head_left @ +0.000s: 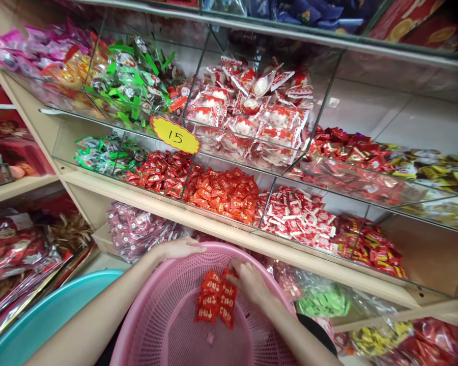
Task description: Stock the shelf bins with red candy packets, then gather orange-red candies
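A pink plastic basket [152, 284] with perforated walls is in front of me. My left hand [181, 248] grips its far rim on the left. Inside the basket, my right hand [250, 279] has its fingers curled around a red candy packet [230, 274] at the top of a small group. Several more red candy packets [209, 300] with gold lettering lie against the basket's inner wall and floor, just left of that hand. A small pale pink piece [210, 338] rests on the basket floor.
Glass-divided shelves hold red packets [223, 190], red-and-white sweets [297, 213], large white-and-red wrapped sweets [252, 112] and green-wrapped ones [133, 76]. A yellow tag [175, 135] hangs on the shelf edge. A turquoise tub [61, 305] stands left; bagged sweets [320, 300] lie right.
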`<state>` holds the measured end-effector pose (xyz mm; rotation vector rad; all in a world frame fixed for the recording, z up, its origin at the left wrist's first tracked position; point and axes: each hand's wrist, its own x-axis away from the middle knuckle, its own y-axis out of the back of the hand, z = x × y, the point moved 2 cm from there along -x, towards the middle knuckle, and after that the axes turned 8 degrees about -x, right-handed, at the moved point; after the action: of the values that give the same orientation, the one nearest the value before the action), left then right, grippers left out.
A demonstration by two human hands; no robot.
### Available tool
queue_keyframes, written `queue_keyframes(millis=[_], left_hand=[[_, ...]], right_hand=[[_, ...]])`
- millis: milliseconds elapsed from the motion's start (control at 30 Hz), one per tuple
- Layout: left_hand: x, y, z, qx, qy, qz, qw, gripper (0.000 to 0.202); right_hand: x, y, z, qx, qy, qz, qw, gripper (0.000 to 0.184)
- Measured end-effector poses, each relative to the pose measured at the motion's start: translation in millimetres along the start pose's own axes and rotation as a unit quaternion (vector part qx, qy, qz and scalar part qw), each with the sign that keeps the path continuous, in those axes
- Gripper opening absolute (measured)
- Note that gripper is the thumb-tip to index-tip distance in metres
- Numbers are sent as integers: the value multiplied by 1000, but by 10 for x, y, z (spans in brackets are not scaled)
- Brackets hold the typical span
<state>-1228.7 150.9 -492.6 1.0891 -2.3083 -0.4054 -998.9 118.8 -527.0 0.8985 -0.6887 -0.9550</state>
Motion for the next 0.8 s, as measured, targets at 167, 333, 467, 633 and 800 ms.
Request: queue_keyframes(millis=[167,333,467,633,800], left_hand=[[6,-4,10,3,12,-2,1000,51],[-2,-13,48,18,1,-10,1000,49],[5,-11,66,16,-4,-17,1000,50],[29,-4,1,20,0,-8,1000,52],[1,-6,-17,30,9,0,1000,53]], right_hand=[[23,-25,31,26,0,4,1000,7],[79,39,105,-13,1,-30,999,15],[97,147,110,-107,49,-67,991,18],[120,330,102,-183,75,-52,979,21],[189,406,137,-199,71,-45,976,20]])
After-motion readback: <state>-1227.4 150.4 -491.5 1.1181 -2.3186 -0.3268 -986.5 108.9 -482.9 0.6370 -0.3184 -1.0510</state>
